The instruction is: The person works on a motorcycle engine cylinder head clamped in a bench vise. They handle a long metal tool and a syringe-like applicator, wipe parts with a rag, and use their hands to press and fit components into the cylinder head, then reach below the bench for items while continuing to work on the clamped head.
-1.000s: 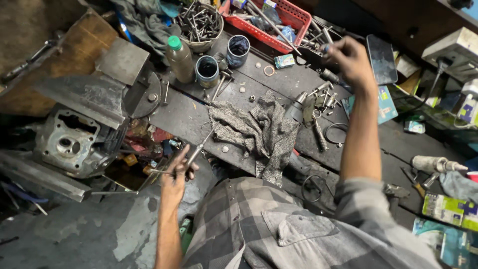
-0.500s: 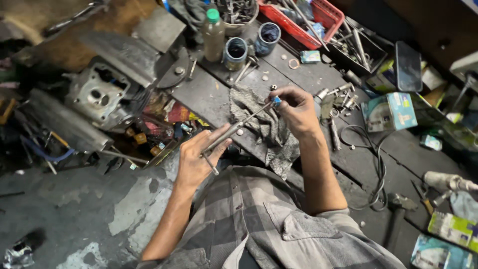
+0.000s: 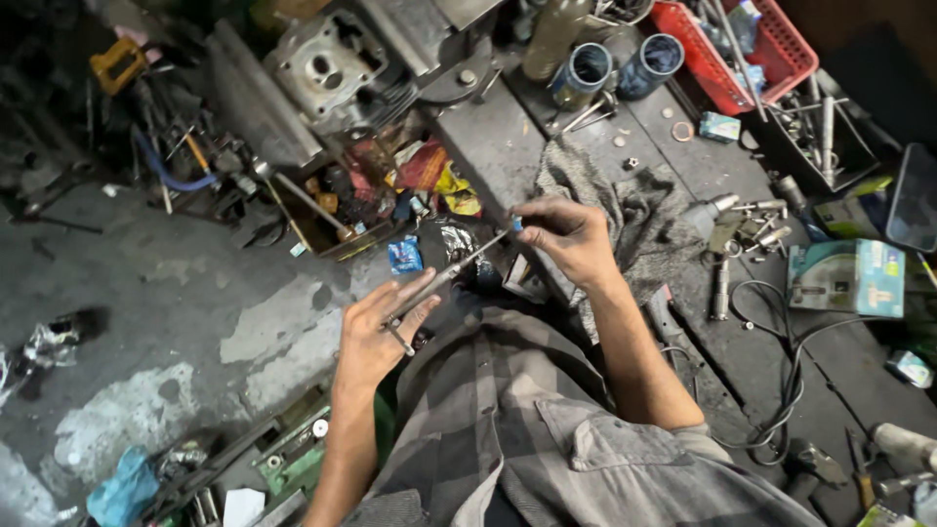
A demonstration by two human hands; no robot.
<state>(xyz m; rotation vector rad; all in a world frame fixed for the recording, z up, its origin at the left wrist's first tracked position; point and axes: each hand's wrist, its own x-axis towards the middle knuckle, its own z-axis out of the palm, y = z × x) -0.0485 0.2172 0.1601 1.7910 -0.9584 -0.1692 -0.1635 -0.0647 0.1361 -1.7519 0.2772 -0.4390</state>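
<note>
My left hand (image 3: 376, 332) is shut around the lower end of a thin metal rod (image 3: 454, 271), which slants up and to the right. A short cross pin sticks out under that hand. My right hand (image 3: 566, 234) pinches the rod's upper tip, where a small blue piece (image 3: 516, 223) shows between the fingertips. Both hands hover in front of my checked shirt (image 3: 508, 410), above the near edge of the dark metal workbench (image 3: 488, 156). A crumpled grey rag (image 3: 634, 205) lies on the bench just beyond my right hand.
An engine cylinder head (image 3: 327, 68) sits at the upper left among scattered tools. Two open tins (image 3: 586, 73) and a red basket (image 3: 752, 44) of parts stand at the back. A teal box (image 3: 844, 278), sockets (image 3: 752, 220) and a black cable (image 3: 781, 371) lie right.
My right hand came back from a reach to the far right of the bench and now grips the rod's tip. The left hand raised the rod; the view swung left.
</note>
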